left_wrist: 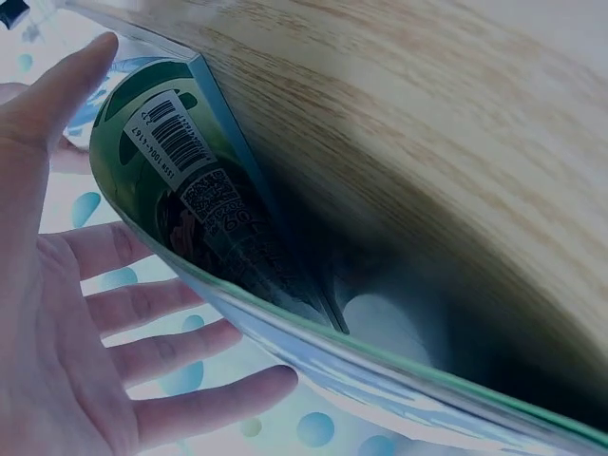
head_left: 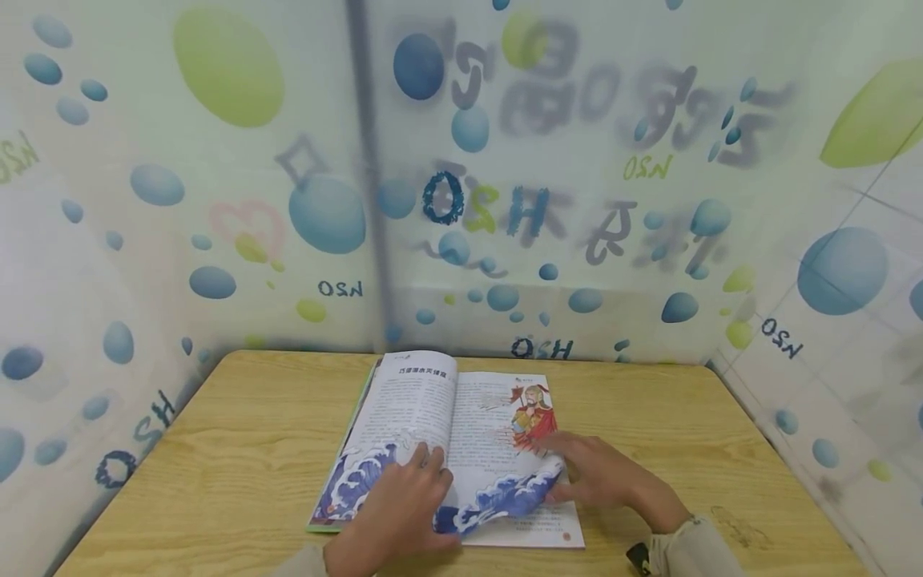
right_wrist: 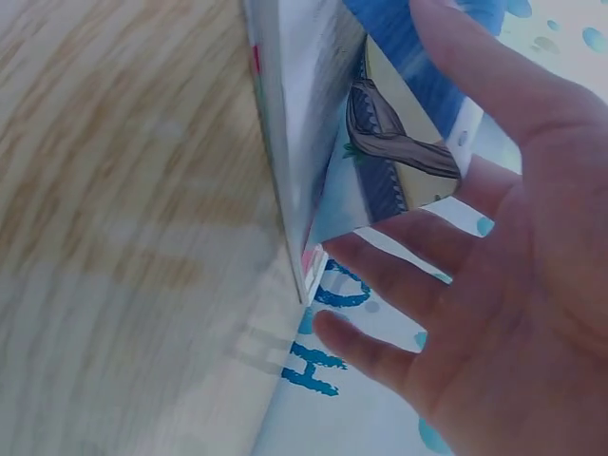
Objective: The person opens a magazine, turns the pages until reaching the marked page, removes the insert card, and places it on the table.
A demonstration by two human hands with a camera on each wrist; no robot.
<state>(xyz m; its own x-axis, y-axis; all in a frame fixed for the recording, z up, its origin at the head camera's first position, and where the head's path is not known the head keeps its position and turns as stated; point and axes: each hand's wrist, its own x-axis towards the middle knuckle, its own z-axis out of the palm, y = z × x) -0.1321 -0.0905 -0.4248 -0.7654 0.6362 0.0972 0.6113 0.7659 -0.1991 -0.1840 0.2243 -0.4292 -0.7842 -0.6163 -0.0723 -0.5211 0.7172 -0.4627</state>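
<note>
An open magazine (head_left: 414,409) lies on the table, its left page showing Chinese text above blue waves. The right page (head_left: 479,425) carries a red-robed figure, and its lower corner is raised and curled. My right hand (head_left: 606,477) pinches that page near its outer edge. In the right wrist view the thumb lies on one side of the page (right_wrist: 389,142) and fingers reach behind it. My left hand (head_left: 404,505) rests on the magazine's lower middle, near the spine. Its fingers look spread in the left wrist view, beside a curved green cover (left_wrist: 142,95) with a barcode.
The wooden table (head_left: 252,433) extends on both sides of the magazine. Behind and beside it hang pale curtains (head_left: 433,264) printed with blue and green drops and lettering. A small dark object (head_left: 638,557) shows at the right sleeve's cuff.
</note>
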